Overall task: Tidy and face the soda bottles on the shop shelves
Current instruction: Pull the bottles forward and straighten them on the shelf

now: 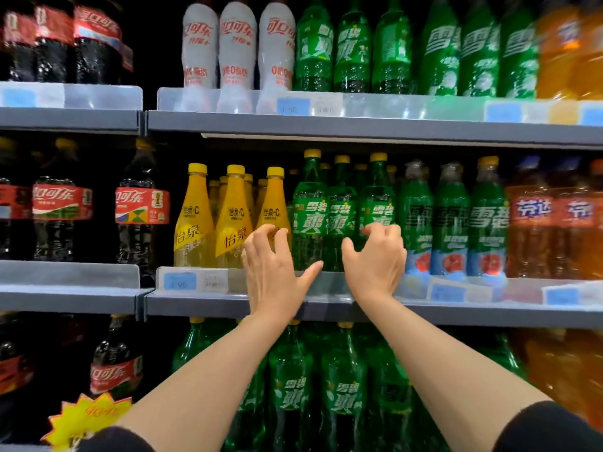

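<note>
A: Where are our hands?
B: Left hand (272, 272) and right hand (375, 259) both loose, holding nothing, in front of the green soda bottles (341, 216) on the middle shelf (195, 303).
A: Neighbors?
B: Yellow bottles (195, 220) left, cola (142, 207) beyond.

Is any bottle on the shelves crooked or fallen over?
None has fallen; every bottle stands upright. One oddity: on the top shelf, the third green plastic bottle shows its label's small-print side, while its neighbours face forward. Both hands hover lower, at the middle shelf.
</note>
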The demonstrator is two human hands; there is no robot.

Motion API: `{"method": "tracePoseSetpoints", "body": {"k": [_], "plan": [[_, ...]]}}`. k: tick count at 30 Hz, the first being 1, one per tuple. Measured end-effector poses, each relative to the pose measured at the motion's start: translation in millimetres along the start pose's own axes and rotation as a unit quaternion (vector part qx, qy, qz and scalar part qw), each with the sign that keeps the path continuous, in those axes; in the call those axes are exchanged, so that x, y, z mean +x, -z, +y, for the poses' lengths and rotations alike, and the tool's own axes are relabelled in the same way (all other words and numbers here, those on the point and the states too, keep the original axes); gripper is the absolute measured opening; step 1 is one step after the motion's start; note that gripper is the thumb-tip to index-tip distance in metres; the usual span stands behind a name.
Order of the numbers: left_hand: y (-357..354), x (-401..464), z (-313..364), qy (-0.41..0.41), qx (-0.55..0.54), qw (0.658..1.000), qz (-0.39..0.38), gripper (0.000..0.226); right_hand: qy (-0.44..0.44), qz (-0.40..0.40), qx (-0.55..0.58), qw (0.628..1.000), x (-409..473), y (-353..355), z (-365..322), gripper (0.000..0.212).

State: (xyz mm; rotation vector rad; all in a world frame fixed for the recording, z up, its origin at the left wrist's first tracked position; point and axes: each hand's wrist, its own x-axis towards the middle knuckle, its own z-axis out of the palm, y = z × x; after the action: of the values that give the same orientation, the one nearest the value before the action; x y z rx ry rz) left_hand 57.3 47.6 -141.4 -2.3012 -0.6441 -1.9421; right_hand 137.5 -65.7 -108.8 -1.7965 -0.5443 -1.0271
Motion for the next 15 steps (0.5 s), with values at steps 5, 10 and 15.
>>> {"method": "tracePoseSetpoints", "body": {"k": [5,10,15], "plan": [[-3,24,13,0.020,0.015,0.999,-0.040,0.080,0.007,0.023,-0.015,1.000,5,5,8,0.042],[-11,21,26,0.042,0.034,0.999,0.003,0.084,-0.041,-0.001,-0.064,0.997,-11,0,23,0.052],[-19,25,36,0.082,0.027,0.995,0.042,0.081,-0.037,0.003,-0.059,0.998,-11,-2,24,0.046]]}}
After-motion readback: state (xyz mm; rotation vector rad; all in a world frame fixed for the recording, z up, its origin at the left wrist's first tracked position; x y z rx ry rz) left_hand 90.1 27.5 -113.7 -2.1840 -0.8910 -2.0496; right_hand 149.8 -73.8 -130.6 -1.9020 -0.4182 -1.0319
